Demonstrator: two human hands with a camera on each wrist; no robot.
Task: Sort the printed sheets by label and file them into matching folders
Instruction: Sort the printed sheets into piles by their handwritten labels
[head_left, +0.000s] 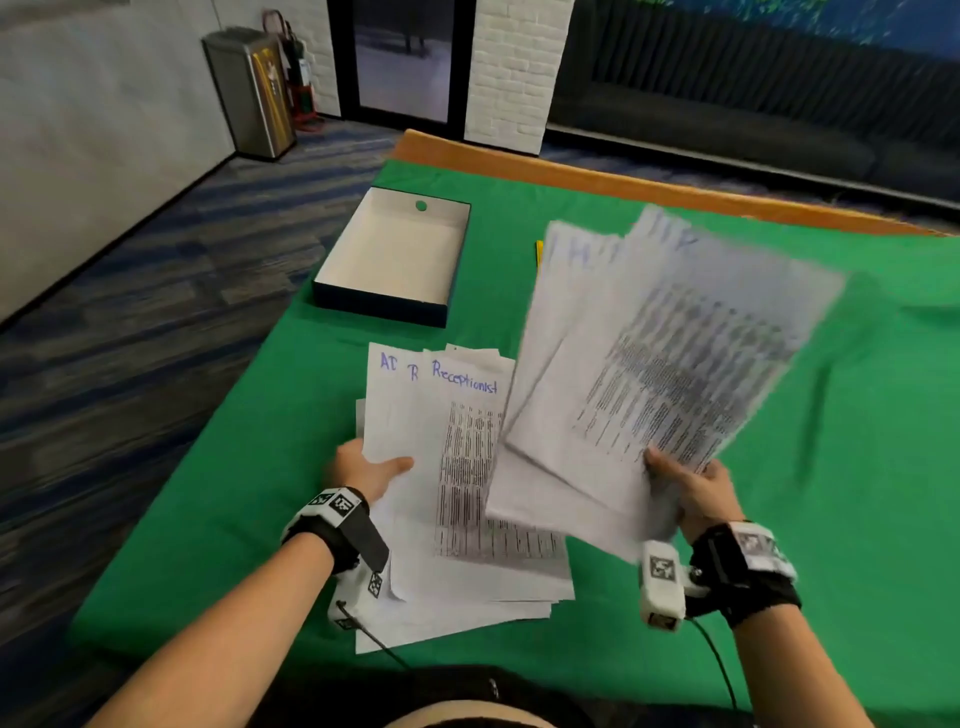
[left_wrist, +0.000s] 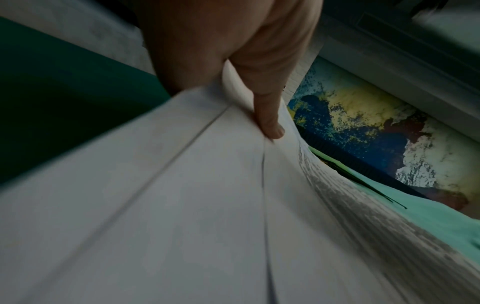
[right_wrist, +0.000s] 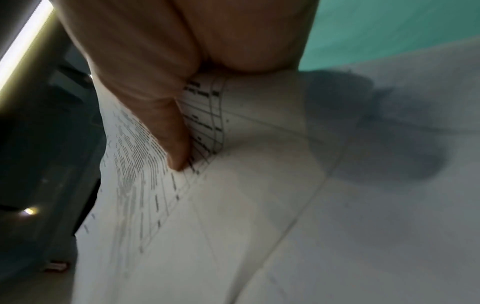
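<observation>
My left hand (head_left: 369, 467) grips the left edge of a stack of printed sheets (head_left: 467, 493) above the green cloth; the top one reads "Receptionist" in blue ink. The left wrist view shows my thumb (left_wrist: 270, 123) pressing on that stack (left_wrist: 182, 205). My right hand (head_left: 685, 483) pinches the lower edge of a fanned bunch of sheets (head_left: 665, 353), lifted and blurred, with blue handwriting near the top. In the right wrist view my thumb (right_wrist: 176, 148) lies on the printed table of these sheets (right_wrist: 259, 205). No folders are visible.
An open, empty box (head_left: 395, 254) with dark sides stands at the far left of the green-covered table (head_left: 857, 415). A yellow object (head_left: 539, 252) peeks out behind the lifted sheets. The table's wooden rim (head_left: 571, 171) runs along the far side.
</observation>
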